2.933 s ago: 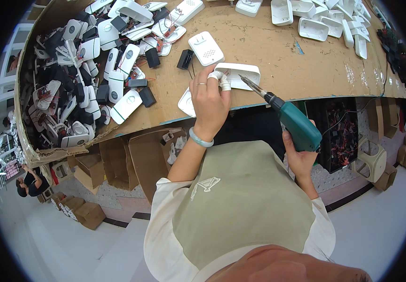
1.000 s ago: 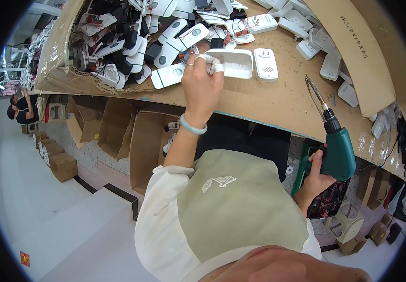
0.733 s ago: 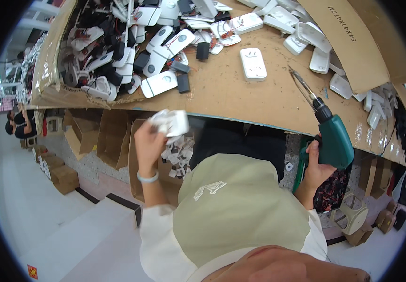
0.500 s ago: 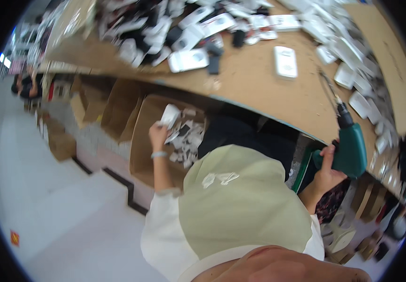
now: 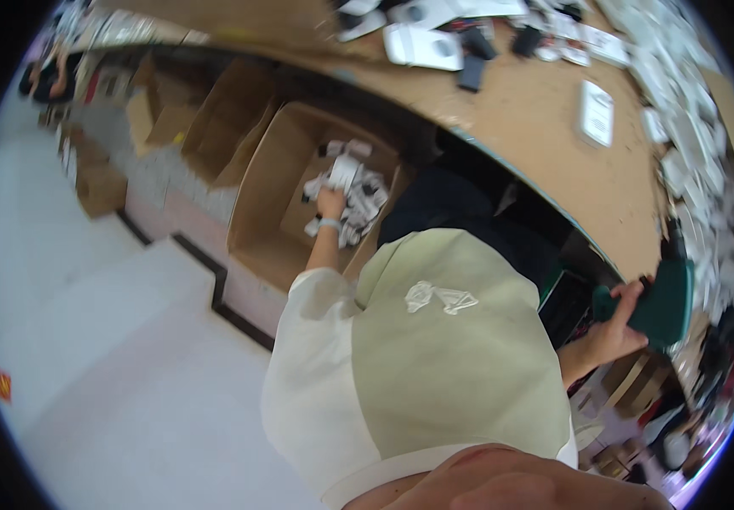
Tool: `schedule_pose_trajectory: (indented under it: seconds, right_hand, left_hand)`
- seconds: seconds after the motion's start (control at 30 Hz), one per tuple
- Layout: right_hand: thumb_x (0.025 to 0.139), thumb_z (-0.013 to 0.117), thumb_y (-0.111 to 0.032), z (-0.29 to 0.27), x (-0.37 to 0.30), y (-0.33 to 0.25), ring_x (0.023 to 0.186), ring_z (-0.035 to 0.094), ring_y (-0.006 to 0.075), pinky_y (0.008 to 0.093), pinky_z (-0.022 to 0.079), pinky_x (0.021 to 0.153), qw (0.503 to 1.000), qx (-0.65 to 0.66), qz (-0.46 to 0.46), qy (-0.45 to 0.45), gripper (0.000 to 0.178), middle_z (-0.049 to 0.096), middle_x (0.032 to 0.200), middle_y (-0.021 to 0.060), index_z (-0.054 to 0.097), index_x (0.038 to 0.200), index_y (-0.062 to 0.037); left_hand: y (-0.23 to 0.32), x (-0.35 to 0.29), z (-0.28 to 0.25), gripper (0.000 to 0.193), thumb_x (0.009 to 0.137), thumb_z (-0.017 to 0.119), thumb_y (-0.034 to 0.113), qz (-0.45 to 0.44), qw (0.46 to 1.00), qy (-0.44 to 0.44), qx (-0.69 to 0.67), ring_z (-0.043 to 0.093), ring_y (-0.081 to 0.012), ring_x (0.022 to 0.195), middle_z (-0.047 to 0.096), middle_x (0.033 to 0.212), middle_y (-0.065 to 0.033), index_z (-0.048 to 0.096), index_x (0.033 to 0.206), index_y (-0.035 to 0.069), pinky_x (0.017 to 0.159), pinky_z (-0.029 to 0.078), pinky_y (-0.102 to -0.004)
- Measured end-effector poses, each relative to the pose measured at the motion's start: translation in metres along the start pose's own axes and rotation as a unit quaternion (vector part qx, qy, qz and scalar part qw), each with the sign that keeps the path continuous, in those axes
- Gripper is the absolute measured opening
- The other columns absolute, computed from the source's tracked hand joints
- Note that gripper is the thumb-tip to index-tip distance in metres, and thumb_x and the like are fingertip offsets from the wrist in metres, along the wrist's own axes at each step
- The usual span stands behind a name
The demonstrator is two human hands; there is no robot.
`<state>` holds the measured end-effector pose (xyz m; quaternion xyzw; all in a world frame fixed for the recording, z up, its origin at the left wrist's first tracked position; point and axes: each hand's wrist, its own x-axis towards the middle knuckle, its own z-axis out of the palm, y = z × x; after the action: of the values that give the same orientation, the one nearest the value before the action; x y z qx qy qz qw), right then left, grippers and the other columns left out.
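Note:
Down inside an open cardboard box (image 5: 258,195), my left hand (image 5: 330,204) is closed on a white plastic piece (image 5: 347,172). Many white scraps and a few dark ones (image 5: 367,200) lie around it at the bottom of the box. My right hand (image 5: 615,337) grips a green power screwdriver (image 5: 666,302) by its handle at the table's edge. The tool's black nose points away from me over the tabletop; its tip is hard to make out. Alone on the table lies a white plastic case (image 5: 597,114).
The brown worktable (image 5: 546,153) curves along the far side. White casings (image 5: 422,46) and black parts (image 5: 472,72) are heaped on it, with a pile of white parts (image 5: 682,170) at right. Other open cartons (image 5: 229,119) stand left of the box. Another person (image 5: 51,78) is at far left.
My left hand has gone deeper into the box with the white plastic piece. The view has turned, and the screwdriver sits farther right and lower in it, still in my right hand.

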<state>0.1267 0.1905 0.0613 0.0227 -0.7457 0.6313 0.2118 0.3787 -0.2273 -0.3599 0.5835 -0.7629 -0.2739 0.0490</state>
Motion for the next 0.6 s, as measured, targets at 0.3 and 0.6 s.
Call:
schedule_pose_trajectory:
  seconds: [0.3,0.6]
  right_hand:
    - [0.091,0.070,0.003,-0.010,0.002,0.011,0.070,0.058,0.0113,0.0246,0.049,0.061,0.998,-0.054,0.010,0.028,0.034,0.068,0.109,0.0126,0.061,0.124,0.0052]
    - [0.091,0.072,0.000,-0.007,0.017,0.017,0.064,0.058,0.0089,0.0237,0.046,0.057,0.997,0.012,0.037,0.070,0.026,0.068,0.093,0.0071,0.064,0.116,0.0046]
  left_hand:
    - [0.166,-0.065,-0.033,0.044,0.090,0.072,0.011,0.167,0.927,0.263,-0.210,0.063,-0.0358,0.098,0.059,0.112,-0.0218,0.052,0.125,-0.007,0.090,0.050,-0.0466]
    - [0.520,-0.175,-0.080,0.084,0.086,0.071,0.054,0.644,0.761,-0.027,0.078,0.046,-0.0477,0.122,0.043,0.137,-0.0400,0.052,0.132,-0.013,0.101,0.041,-0.0528]
